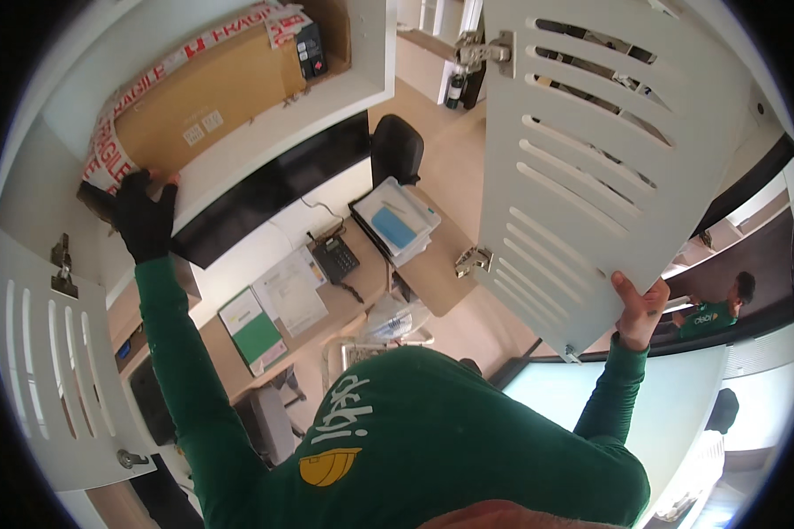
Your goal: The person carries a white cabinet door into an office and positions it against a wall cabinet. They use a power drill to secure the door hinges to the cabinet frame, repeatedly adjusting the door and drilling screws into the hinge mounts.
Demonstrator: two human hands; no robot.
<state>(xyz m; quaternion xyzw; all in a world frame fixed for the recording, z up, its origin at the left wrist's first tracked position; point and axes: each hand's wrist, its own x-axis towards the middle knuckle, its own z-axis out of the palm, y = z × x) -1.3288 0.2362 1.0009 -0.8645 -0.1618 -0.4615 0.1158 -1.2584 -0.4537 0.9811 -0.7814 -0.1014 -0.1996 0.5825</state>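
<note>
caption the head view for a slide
Gloved left hand at a taped cardboard box, bare right hand holding a slotted door.

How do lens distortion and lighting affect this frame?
Head view: the slotted door at left bows along its outer edge; head view: corners fall to black, and the lower right washes out near-white; head view: the gloved left hand shows little detail, while the bare right hand looks fairly sharp.

This is an office, as the desk (373,267), desk phone (336,258), printed sheets (290,288) and black chair (397,148) show.
</note>
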